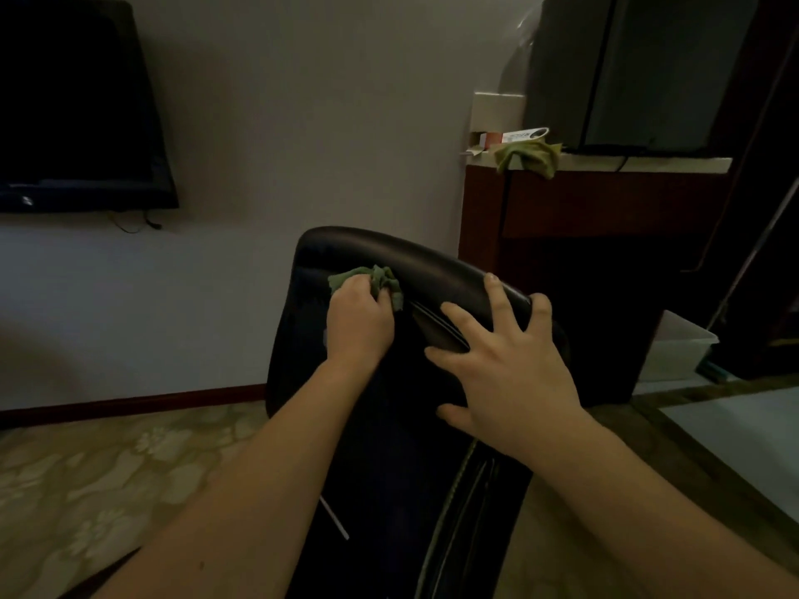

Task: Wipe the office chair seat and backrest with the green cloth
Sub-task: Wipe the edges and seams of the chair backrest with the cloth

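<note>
On the far left, a dark television [73, 101] hangs on the grey wall [302, 123], and a thin cable [134, 224] hangs just under it. Below, the patterned floor [108, 469] meets a brown baseboard [129, 402].

In the middle stands the black office chair [389, 425], with its backrest [389, 248] near the camera. The left hand [359, 324] holds the green cloth [367, 278] bunched inside its curled fingers and presses it on the upper left part of the backrest, just under the top edge. To the right of it, the right hand [506, 365] lies on the backrest with the fingers straight and spread apart. Its fingertips reach the top right edge, and it holds nothing. The seat is too dark to tell apart from the rest of the chair.

On the right, a brown wooden cabinet [583, 205] stands against the wall, behind the chair. A second green cloth [529, 155] hangs over its top edge, beside a small carton [521, 136] and a big black box [627, 71]. On the far right, a white plastic tub [679, 348] sits on the floor.
</note>
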### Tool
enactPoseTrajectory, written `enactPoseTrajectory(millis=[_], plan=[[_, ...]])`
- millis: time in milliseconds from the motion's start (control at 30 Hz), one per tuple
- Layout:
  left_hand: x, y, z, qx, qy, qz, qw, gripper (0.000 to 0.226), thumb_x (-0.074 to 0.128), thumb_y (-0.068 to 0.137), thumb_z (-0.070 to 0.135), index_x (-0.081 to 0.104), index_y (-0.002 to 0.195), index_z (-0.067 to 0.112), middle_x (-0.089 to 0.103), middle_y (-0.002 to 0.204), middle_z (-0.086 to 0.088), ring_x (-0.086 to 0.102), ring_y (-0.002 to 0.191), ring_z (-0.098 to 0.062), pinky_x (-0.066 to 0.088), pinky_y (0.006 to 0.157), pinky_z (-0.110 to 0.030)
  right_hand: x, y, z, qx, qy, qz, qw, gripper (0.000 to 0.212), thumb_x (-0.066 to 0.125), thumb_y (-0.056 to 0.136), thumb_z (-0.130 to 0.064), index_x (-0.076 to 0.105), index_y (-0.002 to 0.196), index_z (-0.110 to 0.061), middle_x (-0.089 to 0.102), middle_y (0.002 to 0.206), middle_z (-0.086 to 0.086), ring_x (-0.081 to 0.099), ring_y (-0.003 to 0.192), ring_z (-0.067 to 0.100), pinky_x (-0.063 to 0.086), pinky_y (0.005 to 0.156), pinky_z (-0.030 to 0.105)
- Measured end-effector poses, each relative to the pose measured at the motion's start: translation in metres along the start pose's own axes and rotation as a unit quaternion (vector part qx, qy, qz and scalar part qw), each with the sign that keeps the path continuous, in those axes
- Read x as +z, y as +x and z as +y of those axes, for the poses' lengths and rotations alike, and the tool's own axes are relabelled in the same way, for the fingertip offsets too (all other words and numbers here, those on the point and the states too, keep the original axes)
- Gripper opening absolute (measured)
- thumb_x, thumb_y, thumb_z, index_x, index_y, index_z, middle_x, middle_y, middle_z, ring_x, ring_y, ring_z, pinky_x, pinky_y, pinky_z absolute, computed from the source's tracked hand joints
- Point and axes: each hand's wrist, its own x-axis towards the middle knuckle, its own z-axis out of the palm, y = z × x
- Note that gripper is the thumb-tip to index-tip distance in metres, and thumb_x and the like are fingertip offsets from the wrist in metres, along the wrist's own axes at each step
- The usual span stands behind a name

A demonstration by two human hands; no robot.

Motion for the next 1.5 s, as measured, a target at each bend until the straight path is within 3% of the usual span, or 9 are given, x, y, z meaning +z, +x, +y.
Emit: enactPoseTrajectory(millis=[67,200,267,433,600,800,933,1167,1500], plan=[[0.001,-0.010,0.003,0.031,0.005,-0.005,1.000,0.020,0.051,0.103,0.021,0.066,0.105,0.008,0.065,0.110,-0.008,0.059,0.104,-0.026,0.050,0.093,-0.041,0.001,0.000,0.001,-0.003,0.007,0.001,1.000,0.067,0.044,0.087,-0.072,0.029,0.147,-0.046,0.002,0.164,0.006,-0.017,0.144,0.050,0.003,0.104,0.075],[-0.012,-0.023,0.002,0.092,0.001,-0.033,0.995,0.020,0.053,0.103,0.021,0.067,0.112,0.010,0.066,0.115,-0.006,0.059,0.107,-0.023,0.045,0.092,-0.030,-0.002,-0.005,-0.001,0.003,0.001,0.008,1.000,0.067,0.043,0.087,-0.072,0.030,0.147,-0.047,0.005,0.164,0.007,-0.015,0.145,0.049,0.004,0.105,0.075],[-0.024,-0.016,-0.004,0.109,0.032,-0.061,0.992,0.025,0.056,0.102,0.023,0.069,0.119,0.010,0.069,0.119,-0.009,0.062,0.110,-0.027,0.045,0.092,-0.032,-0.006,-0.007,-0.003,0.003,0.000,0.012,1.000,0.066,0.043,0.087,-0.072,0.032,0.147,-0.048,0.006,0.164,0.008,-0.011,0.146,0.049,0.006,0.106,0.074],[-0.038,0.011,-0.009,0.065,0.073,-0.084,0.992,0.033,0.056,0.102,0.028,0.068,0.127,0.011,0.068,0.124,-0.016,0.062,0.111,-0.037,0.048,0.091,-0.040,-0.008,-0.006,-0.005,0.006,-0.002,0.005,1.000,0.064,0.045,0.087,-0.072,0.032,0.146,-0.049,0.005,0.164,0.009,-0.011,0.147,0.047,0.005,0.107,0.075],[-0.022,-0.001,-0.003,0.037,0.020,-0.046,0.998,0.024,0.053,0.103,0.024,0.070,0.109,0.008,0.069,0.107,-0.010,0.061,0.093,-0.024,0.040,0.077,-0.030,-0.007,-0.008,-0.007,0.018,-0.006,-0.005,1.000,0.063,0.046,0.086,-0.072,0.034,0.144,-0.051,0.006,0.164,0.007,-0.010,0.146,0.047,0.005,0.106,0.075],[-0.021,-0.024,0.003,0.097,0.008,-0.030,0.995,0.020,0.053,0.103,0.022,0.070,0.104,0.010,0.068,0.102,-0.005,0.052,0.084,-0.013,0.037,0.075,-0.027,-0.013,-0.013,-0.013,0.032,-0.007,-0.016,0.999,0.061,0.047,0.086,-0.070,0.035,0.143,-0.051,0.006,0.164,0.007,-0.012,0.146,0.047,0.005,0.106,0.075],[-0.028,-0.031,0.007,0.090,0.035,-0.048,0.994,0.023,0.052,0.104,0.024,0.070,0.112,0.011,0.071,0.110,-0.010,0.063,0.097,-0.028,0.035,0.074,-0.026,-0.015,-0.016,-0.014,0.029,-0.011,-0.017,0.999,0.063,0.046,0.087,-0.071,0.033,0.145,-0.050,0.005,0.165,0.007,-0.012,0.146,0.048,0.006,0.107,0.075],[-0.032,-0.035,0.020,0.034,0.035,-0.083,0.995,0.031,0.053,0.104,0.027,0.067,0.128,0.013,0.068,0.125,-0.014,0.062,0.112,-0.036,0.044,0.085,-0.034,-0.012,-0.039,-0.023,0.079,0.015,0.002,0.997,0.063,0.045,0.091,-0.065,0.030,0.148,-0.044,-0.010,0.164,0.015,-0.021,0.142,0.052,-0.004,0.105,0.077],[-0.020,-0.038,0.029,-0.018,0.036,-0.060,0.997,0.036,0.054,0.103,0.026,0.062,0.137,0.016,0.062,0.138,-0.013,0.057,0.124,-0.035,0.045,0.100,-0.038,-0.011,-0.047,-0.021,0.055,0.050,0.028,0.997,0.044,0.043,0.098,-0.051,0.050,0.139,-0.036,-0.006,0.163,0.021,-0.018,0.142,0.055,-0.012,0.102,0.077]])
